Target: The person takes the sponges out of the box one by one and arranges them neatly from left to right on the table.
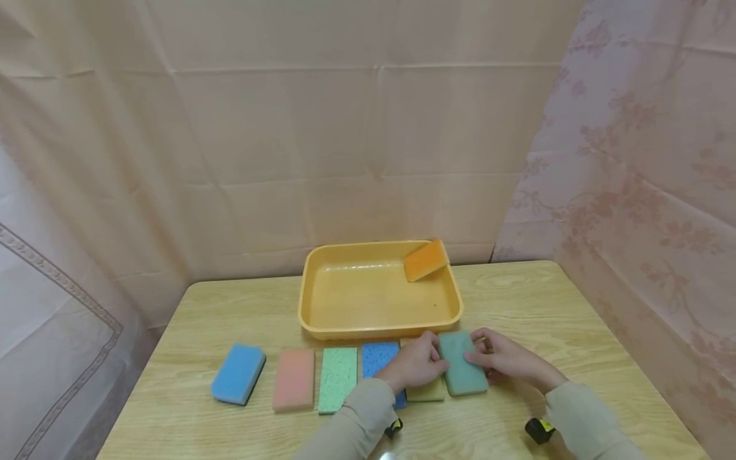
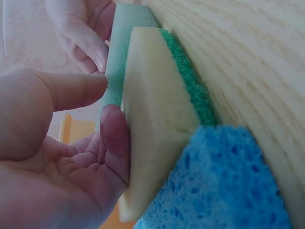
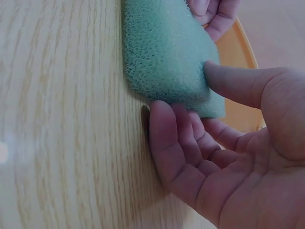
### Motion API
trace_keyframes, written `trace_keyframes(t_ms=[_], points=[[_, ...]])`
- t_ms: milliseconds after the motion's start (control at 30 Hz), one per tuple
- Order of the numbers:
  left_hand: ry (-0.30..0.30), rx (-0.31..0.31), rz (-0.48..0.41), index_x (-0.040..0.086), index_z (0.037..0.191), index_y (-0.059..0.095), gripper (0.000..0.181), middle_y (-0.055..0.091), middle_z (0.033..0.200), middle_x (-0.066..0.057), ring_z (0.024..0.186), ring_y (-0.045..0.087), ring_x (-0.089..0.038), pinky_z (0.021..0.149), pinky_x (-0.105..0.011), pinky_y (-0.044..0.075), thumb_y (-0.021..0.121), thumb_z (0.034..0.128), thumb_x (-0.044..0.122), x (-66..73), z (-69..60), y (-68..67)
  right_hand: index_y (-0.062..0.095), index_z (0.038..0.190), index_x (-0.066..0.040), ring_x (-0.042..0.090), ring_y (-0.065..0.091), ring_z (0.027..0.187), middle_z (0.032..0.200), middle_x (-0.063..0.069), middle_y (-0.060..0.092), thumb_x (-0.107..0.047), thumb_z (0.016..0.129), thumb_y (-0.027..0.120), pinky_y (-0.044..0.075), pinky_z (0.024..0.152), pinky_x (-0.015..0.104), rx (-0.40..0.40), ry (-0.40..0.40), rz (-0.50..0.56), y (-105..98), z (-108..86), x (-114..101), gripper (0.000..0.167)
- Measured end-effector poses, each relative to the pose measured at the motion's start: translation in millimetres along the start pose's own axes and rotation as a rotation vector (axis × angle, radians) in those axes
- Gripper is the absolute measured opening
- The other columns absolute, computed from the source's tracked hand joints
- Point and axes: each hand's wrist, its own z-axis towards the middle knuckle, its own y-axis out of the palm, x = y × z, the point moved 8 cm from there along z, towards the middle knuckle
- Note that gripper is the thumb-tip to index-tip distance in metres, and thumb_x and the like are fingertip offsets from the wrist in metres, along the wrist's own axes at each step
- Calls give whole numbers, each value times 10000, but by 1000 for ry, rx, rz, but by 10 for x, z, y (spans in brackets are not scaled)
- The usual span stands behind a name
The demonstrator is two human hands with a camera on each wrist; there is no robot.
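Note:
A pale green porous sponge (image 1: 462, 367) lies at the right end of a row on the table. My right hand (image 1: 508, 358) pinches its right side, the thumb on top and the fingers curled against the edge, as the right wrist view shows. At its left edge is my left hand (image 1: 416, 364), the thumb tip touching the green sponge (image 2: 119, 52) and the loosely bent fingers against a cream sponge (image 2: 150, 114) with a green scouring layer. In the head view that hand partly covers the cream sponge and a blue speckled sponge (image 1: 379, 358).
Farther left lie a speckled light green sponge (image 1: 338, 377), a pink sponge (image 1: 294, 380) and a slanted blue sponge (image 1: 237, 374) with a dark underside. Behind the row stands a yellow tray (image 1: 368, 333); an orange sponge (image 1: 425, 260) leans in its back right corner. Curtains surround the table (image 1: 517, 300).

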Motion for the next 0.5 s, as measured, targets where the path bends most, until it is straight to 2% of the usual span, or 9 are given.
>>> trace_keyframes(t_ms=[133,500], points=[[-8,1,3,38,1256,560,378,625,865,45,746,571,-56,655,-242,494,726,955,196,-7,-1,10,351,1375,89,219,525,744,975,121,496,-234,992,682,522,617,347,-24,-3,9,30,-9,-39,601],[2,0,24,50,1158,563,291,591,823,51,718,550,-58,647,-234,481,737,945,144,-15,51,17,377,1312,59,208,495,720,934,107,470,-224,984,695,494,602,315,-37,1,15,39,17,-44,537]])
